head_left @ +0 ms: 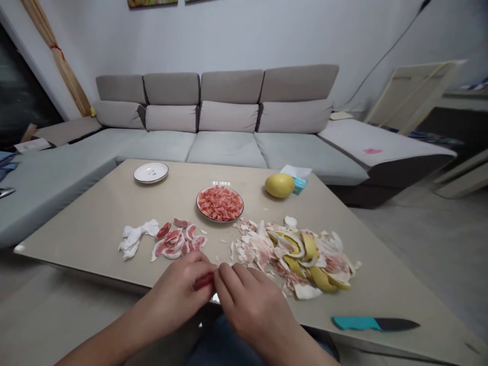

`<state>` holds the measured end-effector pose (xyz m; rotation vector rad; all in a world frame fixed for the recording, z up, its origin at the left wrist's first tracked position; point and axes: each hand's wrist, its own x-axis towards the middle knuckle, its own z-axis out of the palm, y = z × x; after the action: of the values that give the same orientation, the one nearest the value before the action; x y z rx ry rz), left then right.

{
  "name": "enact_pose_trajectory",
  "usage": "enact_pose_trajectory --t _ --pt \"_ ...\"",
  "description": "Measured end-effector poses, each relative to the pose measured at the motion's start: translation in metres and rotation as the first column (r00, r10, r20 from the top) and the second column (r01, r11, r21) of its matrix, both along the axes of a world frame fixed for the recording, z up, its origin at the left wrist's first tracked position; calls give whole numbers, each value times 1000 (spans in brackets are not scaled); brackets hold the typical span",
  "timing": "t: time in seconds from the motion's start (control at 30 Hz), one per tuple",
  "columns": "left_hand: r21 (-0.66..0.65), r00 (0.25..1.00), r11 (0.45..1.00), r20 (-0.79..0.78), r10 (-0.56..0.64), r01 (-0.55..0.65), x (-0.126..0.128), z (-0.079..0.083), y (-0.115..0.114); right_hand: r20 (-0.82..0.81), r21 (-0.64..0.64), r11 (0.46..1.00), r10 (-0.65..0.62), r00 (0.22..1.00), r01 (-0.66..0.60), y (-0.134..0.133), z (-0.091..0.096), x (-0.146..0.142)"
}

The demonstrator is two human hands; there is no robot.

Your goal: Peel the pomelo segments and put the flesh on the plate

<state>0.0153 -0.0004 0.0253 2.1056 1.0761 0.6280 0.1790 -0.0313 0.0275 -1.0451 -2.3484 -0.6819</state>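
My left hand [186,284] is closed around a red pomelo segment [205,281], of which only a small part shows between thumb and fingers. Fingers bent, my right hand [249,295] meets the left at the segment; its fingertips are hidden, so I cannot tell how it grips there. Just beyond the left hand lie several pomelo segments [179,241] with pale skin on them. A plate [197,204] farther back is heaped with peeled red pulp pieces [220,202]. Beyond my right hand spreads a pile of yellow peel and white pith [293,254].
A knife [375,324] with a teal handle lies near the table's front right edge. Crumpled white tissue [138,238] sits left of the segments. Toward the back are a white plate [151,173], a whole pomelo [279,185] and a tissue pack [300,184]. A sofa [224,147] stands behind the table.
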Motion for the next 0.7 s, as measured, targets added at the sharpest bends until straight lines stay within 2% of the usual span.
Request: enact_pose_trajectory --t 0.07,0.13,0.2,0.23,0.3,0.37,0.4,0.43,0.47,0.6,0.7 --pt "11 1000 1000 0 2 -2 -2 2 -2 -75 -54 999 0 997 -5 0 -1 0" --pt "7 1000 1000 23 -5 5 -5 5 -4 -252 -197 979 -7 968 -44 0 -1 1" --pt "-4 997 1000 69 -16 17 -8 9 -7 -476 -411 901 -86 875 -136 1 2 4" --pt "-14 995 1000 94 -24 25 -9 11 -8 -570 -520 830 -164 805 -199 2 5 5" --pt "-42 988 999 148 -29 35 -12 14 -10 -671 -682 640 -356 650 -354 3 10 6" --pt "-88 976 995 217 -22 42 -15 14 -13 -683 -730 461 -522 511 -504 3 14 7" --pt "-114 965 992 261 -14 45 -16 14 -15 -681 -717 404 -578 449 -568 2 14 6" --pt "-137 952 989 308 -6 51 -17 14 -16 -688 -688 379 -613 389 -619 0 13 5" --pt "-156 935 986 355 1 58 -18 14 -18 -703 -647 380 -631 326 -661 -2 10 4" --pt "-256 845 963 531 63 89 -20 9 -24 -751 -453 422 -655 82 -785 -11 -4 -3" --pt "-406 761 906 623 180 119 -22 1 -26 -735 -368 416 -678 -14 -832 -16 -10 -11"
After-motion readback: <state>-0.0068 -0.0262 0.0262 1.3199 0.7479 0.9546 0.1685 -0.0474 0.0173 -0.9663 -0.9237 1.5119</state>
